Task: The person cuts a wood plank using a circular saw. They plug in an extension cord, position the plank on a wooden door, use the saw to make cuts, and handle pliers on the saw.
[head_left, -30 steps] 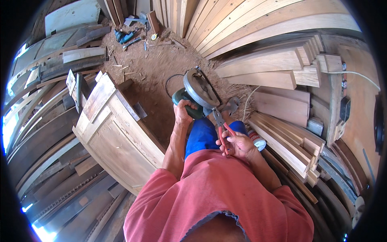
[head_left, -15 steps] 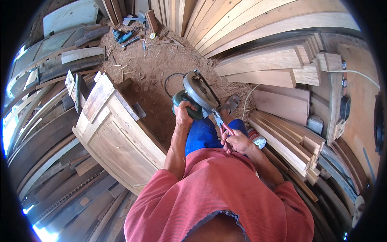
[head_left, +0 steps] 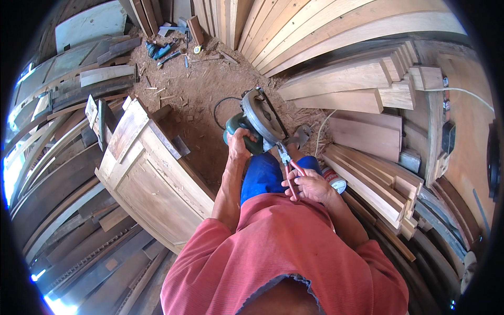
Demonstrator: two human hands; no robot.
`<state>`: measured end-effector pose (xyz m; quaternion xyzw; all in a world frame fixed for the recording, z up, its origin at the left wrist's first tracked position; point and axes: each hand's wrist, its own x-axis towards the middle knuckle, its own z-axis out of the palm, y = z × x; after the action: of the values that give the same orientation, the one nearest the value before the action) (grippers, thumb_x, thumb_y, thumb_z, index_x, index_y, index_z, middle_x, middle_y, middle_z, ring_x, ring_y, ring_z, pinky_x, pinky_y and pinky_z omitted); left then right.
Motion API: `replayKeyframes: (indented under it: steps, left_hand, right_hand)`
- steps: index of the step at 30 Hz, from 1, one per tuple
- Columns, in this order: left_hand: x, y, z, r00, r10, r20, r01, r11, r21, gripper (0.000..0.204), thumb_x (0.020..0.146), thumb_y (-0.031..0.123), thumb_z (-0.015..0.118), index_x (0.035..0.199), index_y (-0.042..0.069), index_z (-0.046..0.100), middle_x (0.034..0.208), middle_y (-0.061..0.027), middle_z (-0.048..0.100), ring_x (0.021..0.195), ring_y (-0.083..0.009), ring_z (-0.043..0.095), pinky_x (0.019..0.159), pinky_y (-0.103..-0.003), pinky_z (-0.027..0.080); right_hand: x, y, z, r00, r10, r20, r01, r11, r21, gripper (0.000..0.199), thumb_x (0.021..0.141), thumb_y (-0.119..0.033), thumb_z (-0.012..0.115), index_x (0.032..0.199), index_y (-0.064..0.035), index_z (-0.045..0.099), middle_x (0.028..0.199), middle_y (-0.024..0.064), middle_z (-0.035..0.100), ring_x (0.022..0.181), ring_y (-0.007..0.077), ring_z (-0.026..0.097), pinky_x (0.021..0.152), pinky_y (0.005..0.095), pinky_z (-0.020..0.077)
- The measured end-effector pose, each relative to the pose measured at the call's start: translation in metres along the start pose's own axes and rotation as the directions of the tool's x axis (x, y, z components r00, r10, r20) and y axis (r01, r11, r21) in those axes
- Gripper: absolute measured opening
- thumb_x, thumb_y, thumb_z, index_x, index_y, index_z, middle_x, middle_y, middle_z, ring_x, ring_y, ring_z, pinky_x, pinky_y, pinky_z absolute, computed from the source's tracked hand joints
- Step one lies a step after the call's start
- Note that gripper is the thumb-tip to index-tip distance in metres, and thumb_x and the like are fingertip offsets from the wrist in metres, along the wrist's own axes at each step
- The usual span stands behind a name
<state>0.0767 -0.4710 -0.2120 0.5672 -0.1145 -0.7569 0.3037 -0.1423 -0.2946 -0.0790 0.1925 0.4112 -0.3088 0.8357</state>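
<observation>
Left hand (head_left: 239, 144) grips circular saw (head_left: 257, 123) (planks crowd right); right hand (head_left: 310, 186) holds pliers (head_left: 289, 163).

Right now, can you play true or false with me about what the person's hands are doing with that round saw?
1. The left hand holds the green-handled circular saw. True.
2. The right hand is empty. False: it holds red-handled pliers.
3. The pliers' tip points at the saw. True.
4. The saw rests on the pale wooden cabinet frame. False: it is beside the frame, above the dirt floor.
5. Stacked wooden planks lie to the right. True.
</observation>
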Motion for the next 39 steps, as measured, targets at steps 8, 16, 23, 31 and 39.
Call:
replayKeyframes:
  steps: [8, 16, 23, 31, 39]
  left_hand:
    - [-0.004, 0.0, 0.004, 0.999, 0.018, -0.033, -0.017, 0.999, 0.042, 0.005, 0.079, 0.002, 0.057, 0.083, 0.0, 0.057, 0.069, -0.0108, 0.053, 0.059, -0.0246, 0.056, 0.059, -0.043, 0.052]
    - [-0.007, 0.01, 0.015, 1.0, 0.018, 0.004, -0.018, 0.998, 0.057, 0.007, 0.079, -0.001, 0.056, 0.086, -0.001, 0.056, 0.068, -0.0097, 0.054, 0.058, -0.0238, 0.057, 0.057, -0.042, 0.051]
    - [-0.001, 0.008, 0.015, 0.998, 0.038, 0.04, -0.04, 0.999, 0.037, 0.005, 0.077, -0.001, 0.056, 0.082, -0.002, 0.058, 0.062, -0.0116, 0.058, 0.05, -0.0245, 0.059, 0.052, -0.038, 0.052]
    - [-0.006, 0.009, 0.015, 0.999, 0.021, 0.041, -0.024, 0.997, 0.074, 0.004, 0.078, 0.0, 0.056, 0.081, -0.001, 0.057, 0.065, -0.0108, 0.056, 0.055, -0.0245, 0.057, 0.055, -0.041, 0.052]
    - [-0.009, 0.006, 0.01, 0.999, 0.009, 0.051, -0.014, 0.995, 0.095, 0.004, 0.077, 0.004, 0.057, 0.079, 0.0, 0.056, 0.068, -0.01, 0.053, 0.061, -0.0248, 0.057, 0.06, -0.043, 0.053]
  right_hand:
    - [0.012, 0.011, -0.008, 0.983, -0.097, -0.159, 0.027, 0.917, -0.397, 0.015, 0.094, 0.001, 0.047, 0.104, -0.0049, 0.057, 0.089, 0.0097, 0.064, 0.068, 0.0177, 0.065, 0.056, 0.0333, 0.0546]
    - [0.015, 0.041, -0.012, 0.994, -0.027, 0.105, -0.001, 0.965, 0.262, 0.014, 0.093, 0.0, 0.052, 0.099, -0.0121, 0.057, 0.101, 0.0117, 0.064, 0.079, 0.0231, 0.067, 0.07, 0.0403, 0.0583]
    - [0.013, 0.045, -0.004, 0.991, -0.063, 0.12, 0.019, 0.941, 0.339, 0.014, 0.093, 0.0, 0.051, 0.097, -0.0123, 0.056, 0.101, 0.0112, 0.064, 0.081, 0.0235, 0.067, 0.071, 0.0407, 0.0586]
    - [0.012, 0.05, -0.004, 0.988, -0.069, 0.14, 0.017, 0.939, 0.343, 0.015, 0.095, 0.002, 0.048, 0.094, -0.0127, 0.053, 0.103, 0.0115, 0.061, 0.084, 0.0223, 0.066, 0.074, 0.0402, 0.0579]
    - [0.017, 0.061, -0.007, 0.974, -0.111, 0.197, 0.02, 0.91, 0.414, 0.014, 0.096, 0.0, 0.049, 0.1, -0.0127, 0.055, 0.106, 0.0122, 0.062, 0.087, 0.023, 0.066, 0.077, 0.0407, 0.0581]
